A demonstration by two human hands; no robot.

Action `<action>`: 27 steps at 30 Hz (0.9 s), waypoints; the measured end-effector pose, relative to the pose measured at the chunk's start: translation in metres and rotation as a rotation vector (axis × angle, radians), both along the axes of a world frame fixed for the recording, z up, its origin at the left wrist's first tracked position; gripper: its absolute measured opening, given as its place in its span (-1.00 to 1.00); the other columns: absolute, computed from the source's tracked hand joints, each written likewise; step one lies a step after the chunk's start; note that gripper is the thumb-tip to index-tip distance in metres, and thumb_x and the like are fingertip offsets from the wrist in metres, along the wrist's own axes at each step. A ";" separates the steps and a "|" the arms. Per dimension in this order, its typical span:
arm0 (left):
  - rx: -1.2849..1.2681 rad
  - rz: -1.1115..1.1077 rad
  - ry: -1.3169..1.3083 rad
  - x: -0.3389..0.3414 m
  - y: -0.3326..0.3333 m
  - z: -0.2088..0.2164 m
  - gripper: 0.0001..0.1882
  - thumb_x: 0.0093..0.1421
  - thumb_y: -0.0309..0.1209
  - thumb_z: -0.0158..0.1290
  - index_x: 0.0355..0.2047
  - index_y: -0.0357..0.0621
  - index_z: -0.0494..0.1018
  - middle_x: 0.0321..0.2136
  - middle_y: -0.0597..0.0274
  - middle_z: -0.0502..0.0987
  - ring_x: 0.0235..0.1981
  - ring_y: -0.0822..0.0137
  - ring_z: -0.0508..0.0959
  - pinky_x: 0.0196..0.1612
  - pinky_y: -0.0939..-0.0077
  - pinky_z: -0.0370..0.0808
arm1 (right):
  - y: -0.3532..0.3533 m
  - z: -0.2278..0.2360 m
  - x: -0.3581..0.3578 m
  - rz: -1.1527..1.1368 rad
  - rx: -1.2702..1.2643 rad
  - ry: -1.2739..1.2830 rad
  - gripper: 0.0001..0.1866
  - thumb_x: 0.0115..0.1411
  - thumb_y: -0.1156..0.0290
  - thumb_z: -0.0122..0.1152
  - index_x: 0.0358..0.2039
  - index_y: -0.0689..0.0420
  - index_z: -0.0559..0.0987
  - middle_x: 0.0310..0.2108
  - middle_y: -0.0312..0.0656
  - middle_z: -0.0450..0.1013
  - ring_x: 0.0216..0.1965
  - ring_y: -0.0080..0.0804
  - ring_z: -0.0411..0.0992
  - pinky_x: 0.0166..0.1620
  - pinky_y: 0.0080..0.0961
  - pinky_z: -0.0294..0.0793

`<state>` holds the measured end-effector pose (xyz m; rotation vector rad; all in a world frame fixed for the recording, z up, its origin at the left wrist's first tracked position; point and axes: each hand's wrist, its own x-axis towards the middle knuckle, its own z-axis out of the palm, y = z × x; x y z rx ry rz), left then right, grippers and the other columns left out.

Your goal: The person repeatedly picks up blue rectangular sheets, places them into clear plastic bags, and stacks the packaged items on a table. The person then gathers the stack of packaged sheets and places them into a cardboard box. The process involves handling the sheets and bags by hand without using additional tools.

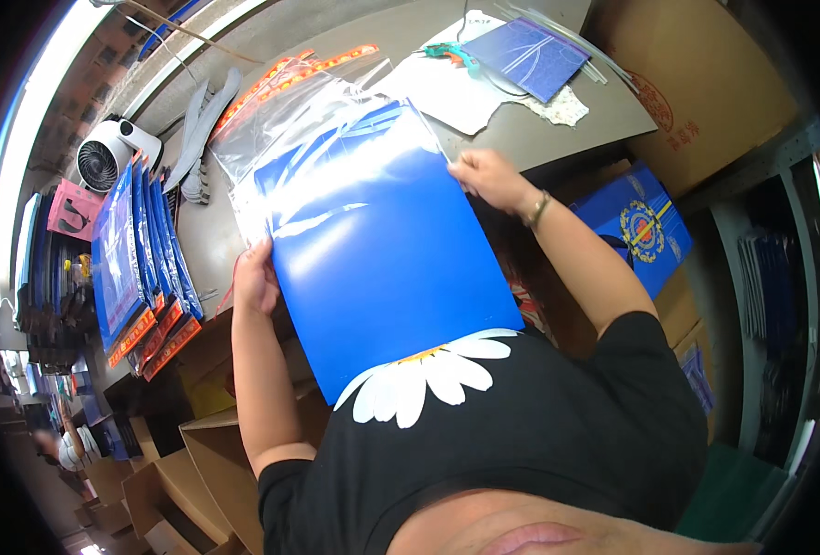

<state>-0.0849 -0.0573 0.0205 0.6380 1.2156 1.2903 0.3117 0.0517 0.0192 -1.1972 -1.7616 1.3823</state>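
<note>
Beyond the shirt, a grey table [613, 113] is half covered; a blue folder [391, 245] slants from over it, top end under a clear bag [234, 148], glare blurring how far. Left hand [257, 280] grasps the folder's left edge, fingers mostly hidden; right hand's [491, 179] grip pinches the bag's edge.

White desk fan [101, 164] at left, large brown carton [724, 79] upper right, open cardboard boxes [191, 476] lower left
</note>
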 end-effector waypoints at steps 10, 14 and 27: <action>0.110 -0.197 -0.394 -0.015 -0.004 0.008 -0.48 0.20 -0.32 -0.01 0.13 -0.31 0.28 0.00 -0.04 0.46 -0.04 0.13 0.52 0.01 0.27 0.51 | 0.055 0.026 -0.020 0.255 -0.671 0.768 -0.74 0.31 0.21 0.04 -0.16 0.13 0.46 -0.31 -0.26 0.50 -0.40 -0.55 0.50 -0.33 -0.60 0.55; -0.038 -0.201 -0.451 -0.015 0.056 0.015 -0.48 0.29 -0.16 -0.03 0.09 -0.33 0.30 -0.04 -0.06 0.50 -0.06 0.09 0.54 -0.01 0.16 0.53 | 0.081 0.000 -0.053 0.242 -0.505 0.509 -0.66 0.30 0.25 0.06 -0.10 0.28 0.48 -0.27 -0.14 0.51 -0.33 -0.50 0.52 -0.29 -0.49 0.57; -0.161 0.054 -0.038 0.089 -0.156 0.017 -0.30 -0.03 -0.48 0.22 0.14 -0.29 0.23 -0.05 0.07 0.47 -0.06 0.19 0.51 0.03 0.28 0.46 | -0.142 -0.006 0.070 0.366 -0.779 0.234 -0.80 0.14 0.40 0.28 -0.32 0.28 0.60 -0.44 -0.27 0.54 -0.43 -0.64 0.48 -0.35 -0.72 0.46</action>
